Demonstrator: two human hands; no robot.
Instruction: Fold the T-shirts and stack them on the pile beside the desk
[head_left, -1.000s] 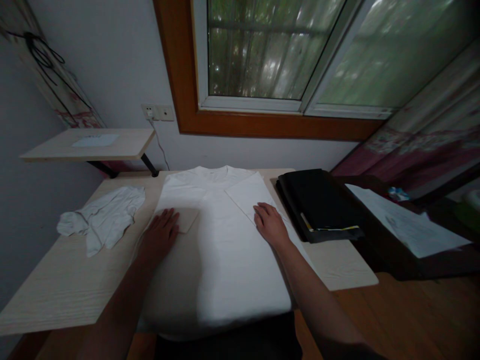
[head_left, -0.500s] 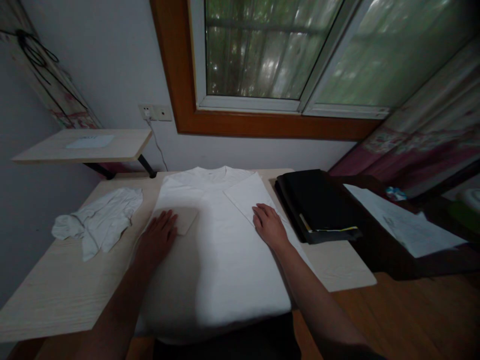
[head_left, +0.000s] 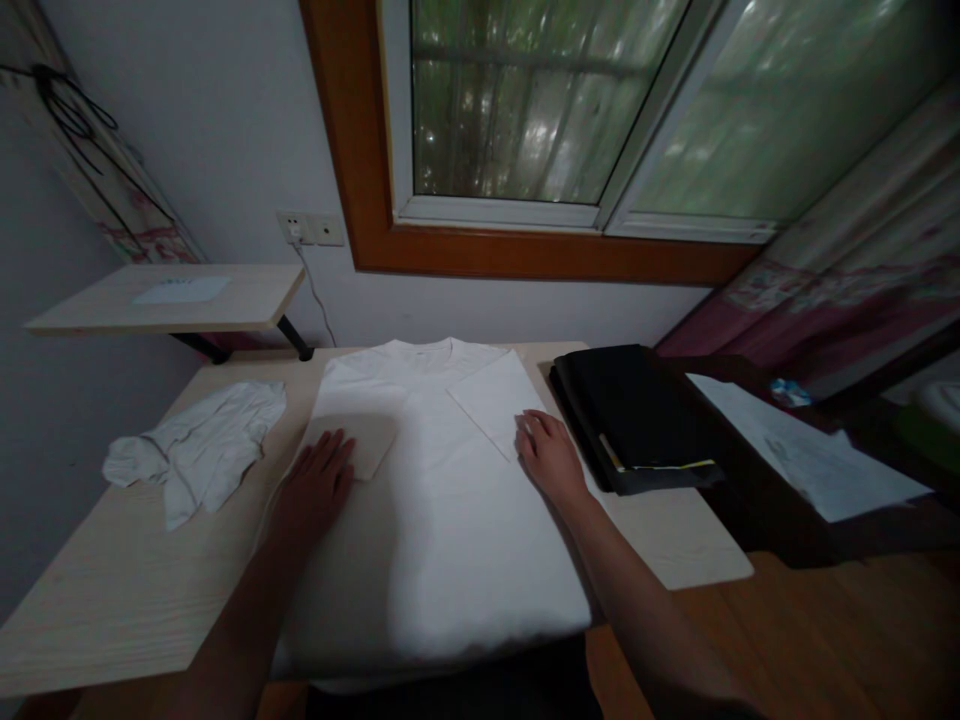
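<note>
One white shirt (head_left: 480,540): spread on the counter (head_left: 120,590), collar pointing away from you; its body lies between your left hand (head_left: 311,490) and right hand (head_left: 551,460), and its lower part runs back between your forearms to the near edge.
Left hand: flat, palm down on the shirt's left side, fingers stretched out and close together, fingertips at the folded-in left sleeve (head_left: 375,447).
Right hand: on the shirt's right edge, fingers loosely bent and touching the cloth below the slanting right sleeve (head_left: 495,400); you cannot tell whether it pinches any fabric.
Collar (head_left: 422,352): at the shirt's far end, beyond both your hands.
Crumpled white cloth (head_left: 217,440): left of the shirt, apart from it.
Black folders (head_left: 630,405): just right of the shirt, near your right hand.
Raised shelf (head_left: 97,310): beyond the shirt to its left, bearing a paper sheet (head_left: 182,290).
Window (head_left: 525,120): past the shirt's collar end, above it.
</note>
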